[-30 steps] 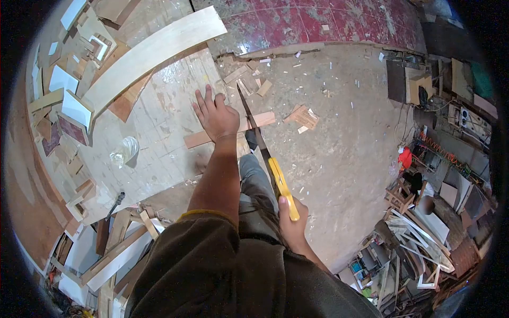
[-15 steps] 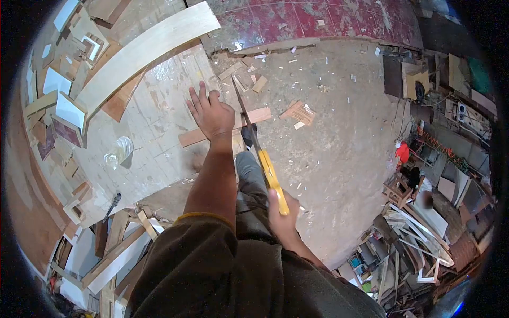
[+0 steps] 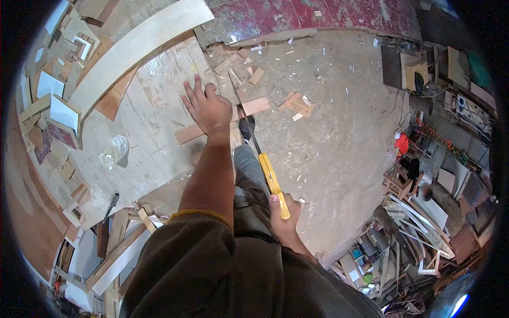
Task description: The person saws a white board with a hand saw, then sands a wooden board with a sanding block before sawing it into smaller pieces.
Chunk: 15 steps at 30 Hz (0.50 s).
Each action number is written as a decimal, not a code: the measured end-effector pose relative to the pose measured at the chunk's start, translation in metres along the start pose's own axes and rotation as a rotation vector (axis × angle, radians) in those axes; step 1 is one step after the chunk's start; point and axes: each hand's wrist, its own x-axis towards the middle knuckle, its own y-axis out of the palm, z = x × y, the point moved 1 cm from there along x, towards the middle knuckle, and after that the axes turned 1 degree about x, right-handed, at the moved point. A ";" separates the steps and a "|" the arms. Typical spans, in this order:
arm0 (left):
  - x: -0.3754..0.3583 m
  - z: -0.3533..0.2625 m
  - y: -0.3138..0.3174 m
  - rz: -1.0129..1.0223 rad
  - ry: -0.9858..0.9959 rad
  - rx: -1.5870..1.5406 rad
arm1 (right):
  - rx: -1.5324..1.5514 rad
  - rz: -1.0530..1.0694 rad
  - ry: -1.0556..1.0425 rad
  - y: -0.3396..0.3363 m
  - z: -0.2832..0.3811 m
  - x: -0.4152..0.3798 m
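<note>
My left hand (image 3: 211, 110) lies with spread fingers over a narrow wooden strip (image 3: 256, 106), which sticks out on both sides of it. My right hand (image 3: 285, 217) is wrapped round the yellow handle of a handsaw (image 3: 269, 170). The saw's long dark blade crosses the strip just right of my left hand, its tip pointing away from me. I cannot make out how deep the blade sits in the wood. Under the strip is a pale, worn work surface (image 3: 154, 127).
A long pale board (image 3: 143, 40) and several offcuts lie at upper left, near a clear plastic cup (image 3: 114, 152). Thin wood slats (image 3: 298, 104) and chips litter the floor (image 3: 328, 153). Scrap wood (image 3: 416, 222) is piled at right, where another person (image 3: 426, 192) is partly visible.
My right hand has drawn the saw slightly back toward my body. The left hand stays on the strip. The whole view has shifted a little.
</note>
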 end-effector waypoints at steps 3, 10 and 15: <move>0.000 0.002 0.001 0.001 0.010 0.008 | 0.036 0.025 -0.010 -0.018 0.005 -0.008; 0.001 -0.002 -0.003 0.024 -0.028 0.015 | 0.023 0.027 -0.011 0.013 -0.007 0.033; 0.001 0.000 -0.003 0.015 -0.019 0.033 | 0.065 0.015 -0.006 -0.011 -0.006 0.000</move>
